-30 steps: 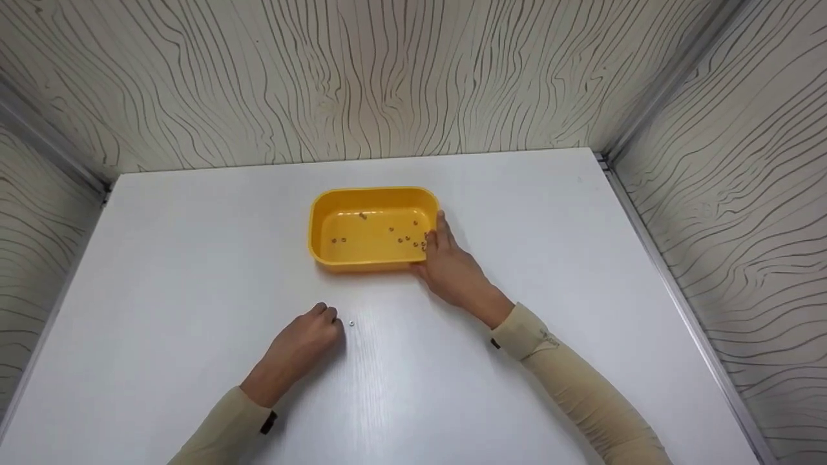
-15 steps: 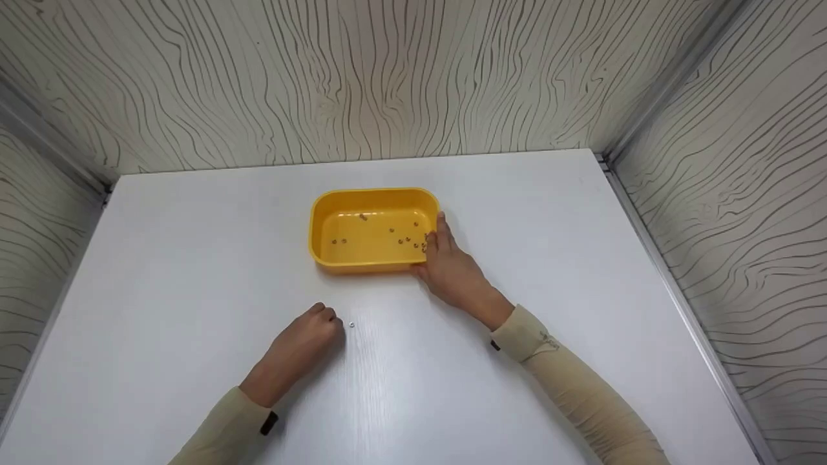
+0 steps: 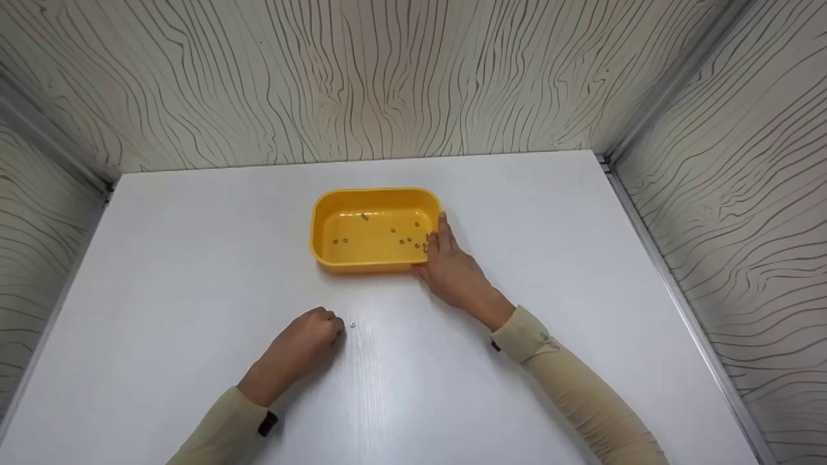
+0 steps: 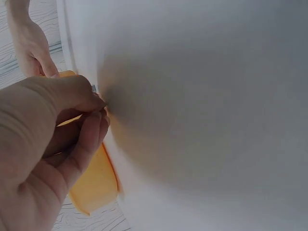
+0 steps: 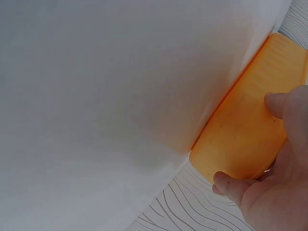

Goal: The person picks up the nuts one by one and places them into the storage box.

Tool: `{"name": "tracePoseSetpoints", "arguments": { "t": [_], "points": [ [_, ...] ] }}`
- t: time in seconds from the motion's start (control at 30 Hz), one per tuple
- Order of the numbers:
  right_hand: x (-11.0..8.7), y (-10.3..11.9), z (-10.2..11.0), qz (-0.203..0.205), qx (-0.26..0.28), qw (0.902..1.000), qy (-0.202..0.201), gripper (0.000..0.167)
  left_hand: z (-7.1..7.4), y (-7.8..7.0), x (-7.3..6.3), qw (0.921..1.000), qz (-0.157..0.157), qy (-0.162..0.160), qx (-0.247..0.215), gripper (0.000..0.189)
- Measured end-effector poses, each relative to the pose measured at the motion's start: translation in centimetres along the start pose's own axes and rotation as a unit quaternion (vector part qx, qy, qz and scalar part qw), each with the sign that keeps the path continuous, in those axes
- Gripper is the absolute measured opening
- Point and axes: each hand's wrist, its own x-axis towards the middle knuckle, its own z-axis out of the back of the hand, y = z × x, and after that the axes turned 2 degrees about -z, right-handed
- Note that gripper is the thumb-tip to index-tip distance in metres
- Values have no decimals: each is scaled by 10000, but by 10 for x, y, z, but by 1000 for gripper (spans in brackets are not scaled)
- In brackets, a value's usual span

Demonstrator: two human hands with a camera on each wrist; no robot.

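In the head view, a yellow plastic bin (image 3: 368, 266) stands on the white table with several small, nut-like metal pieces on its floor. My right hand (image 3: 455, 274) grips the bin's near right corner; the right wrist view shows a finger and the thumb against the outer walls of the bin (image 5: 240, 130). Nearer the front, my left hand (image 3: 303, 342) is low at the tabletop with curled fingers. Its thumb and fingertips meet in the left wrist view (image 4: 72, 115); whether something tiny is between them is hidden. Just right of that hand lies one small nut-like piece (image 3: 353, 325).
The white table (image 3: 194, 258) reaches back to a wall with a wood-grain pattern (image 3: 362, 77). Similar patterned panels stand at the left and right, with metal rails (image 3: 685, 290) along the table's sides.
My left hand's fingers have shifted very slightly at the same spot on the table. The right hand, the bin and the loose piece stay where they were.
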Motion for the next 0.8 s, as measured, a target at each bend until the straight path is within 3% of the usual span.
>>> {"name": "tracePoseSetpoints", "arguments": {
  "t": [0.3, 0.63, 0.8],
  "points": [
    [-1, 0, 0, -65, 247, 9997, 34, 84, 5, 2, -5, 9989, -276, 181, 347, 22],
    [0, -1, -1, -89, 369, 9993, 38, 85, 6, 6, -6, 9992, -374, 138, -17, 21],
    [0, -1, -1, -113, 411, 9991, 61, 85, 6, 8, -5, 9988, -434, 217, 42, 22]
  ]
}}
